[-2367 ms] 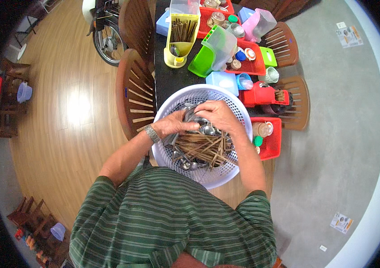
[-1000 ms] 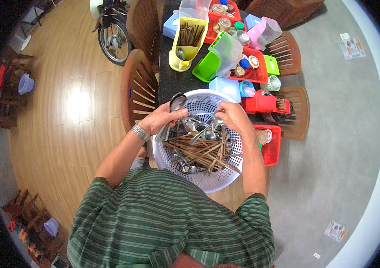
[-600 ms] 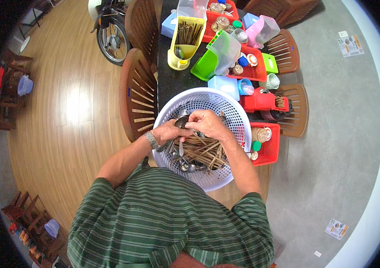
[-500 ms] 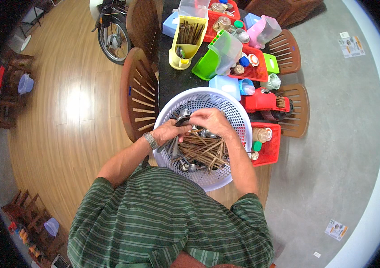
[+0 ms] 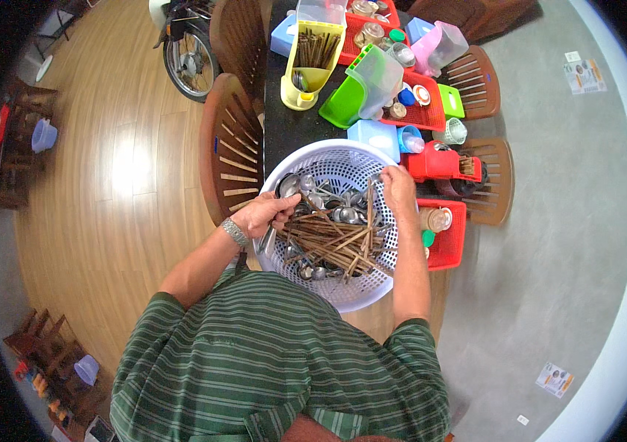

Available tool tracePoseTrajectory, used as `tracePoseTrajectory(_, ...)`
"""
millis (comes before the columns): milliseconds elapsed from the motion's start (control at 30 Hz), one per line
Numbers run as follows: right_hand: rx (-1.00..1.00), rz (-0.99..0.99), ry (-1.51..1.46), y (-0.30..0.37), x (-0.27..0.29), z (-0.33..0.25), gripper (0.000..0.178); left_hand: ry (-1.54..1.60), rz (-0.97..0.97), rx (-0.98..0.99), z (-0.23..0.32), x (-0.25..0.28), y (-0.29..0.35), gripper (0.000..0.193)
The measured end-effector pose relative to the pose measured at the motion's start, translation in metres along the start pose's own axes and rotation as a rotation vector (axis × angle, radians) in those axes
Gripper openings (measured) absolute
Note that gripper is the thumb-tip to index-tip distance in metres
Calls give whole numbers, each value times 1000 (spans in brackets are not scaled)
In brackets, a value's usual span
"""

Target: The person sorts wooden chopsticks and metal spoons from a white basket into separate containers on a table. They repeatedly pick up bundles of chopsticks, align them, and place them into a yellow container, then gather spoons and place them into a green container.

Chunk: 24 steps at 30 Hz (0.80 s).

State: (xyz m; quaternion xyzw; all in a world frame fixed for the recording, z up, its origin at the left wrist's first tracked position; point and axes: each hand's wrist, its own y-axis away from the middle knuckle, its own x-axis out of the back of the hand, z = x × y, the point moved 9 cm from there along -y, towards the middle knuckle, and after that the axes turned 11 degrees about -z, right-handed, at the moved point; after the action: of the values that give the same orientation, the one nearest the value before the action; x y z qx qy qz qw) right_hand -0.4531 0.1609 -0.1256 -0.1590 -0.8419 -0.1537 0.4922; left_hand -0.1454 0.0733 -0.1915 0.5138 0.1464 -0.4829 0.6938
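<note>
A white perforated plastic basket [image 5: 306,156] holds a heap of brown chopsticks [image 5: 328,239] with metal spoons [image 5: 347,215] among and around them. Over the basket's left side, my left hand [image 5: 265,214] is closed round a bunch of spoons [image 5: 289,186]; their bowls point up and away, and the handles come out below the fist. My right hand [image 5: 400,193] is at the basket's right rim with its fingers bent together. A small shiny metal piece shows by those fingertips, but what they grip is mostly hidden.
Beyond the basket, a black table [image 5: 278,110] bears a yellow chopstick holder [image 5: 316,55], a green holder [image 5: 347,103], a light blue box [image 5: 372,140] and red baskets [image 5: 446,247] with jars. Wooden chairs [image 5: 232,147] line both sides. A motorbike wheel [image 5: 190,62] stands far left.
My right hand has moved away from my left hand, rightward to the basket's rim, uncovering the spoons in the middle. My left hand still holds its bunch, shifted slightly left.
</note>
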Motion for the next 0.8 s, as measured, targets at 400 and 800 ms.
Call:
tracePoseTrajectory(400,158,-570,-738,-9,-39,-177,17,-330,-239,-189,36,-48,-2,40)
tracePoseTrajectory(800,75,-619,193,41,-150,-30,54,-64,158,-2,-2,14,20,34)
